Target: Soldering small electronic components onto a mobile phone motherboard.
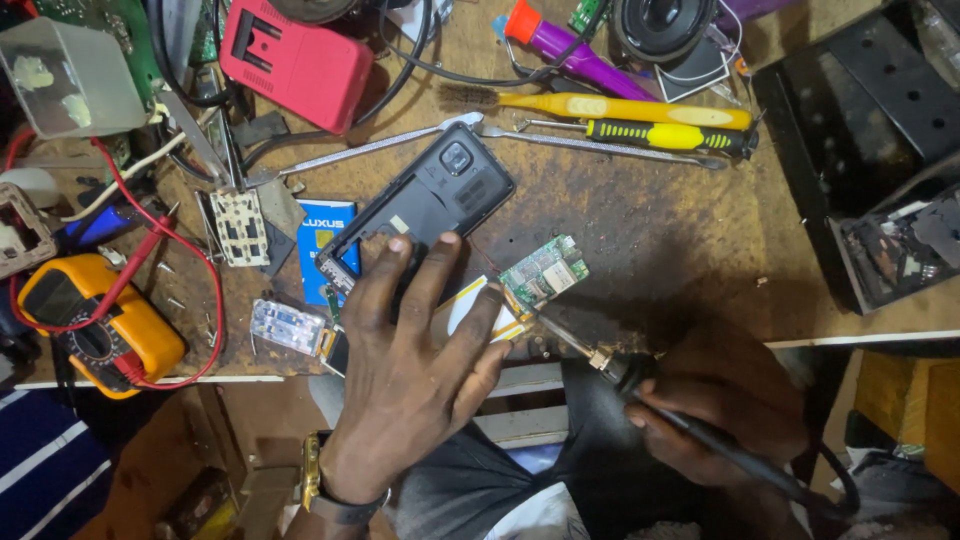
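Nearest the camera, the right hand is wrapped around the black handle of a soldering iron, whose tip rests against a small green circuit board on the brown worktop. The left hand lies flat with fingers spread, pressing on an opened black phone body and a white strip beside the board. A yellow multimeter sits far left, screwdrivers above.

An electronics repair workshop: cluttered wooden bench, multimeter, screwdrivers, circuit boards.
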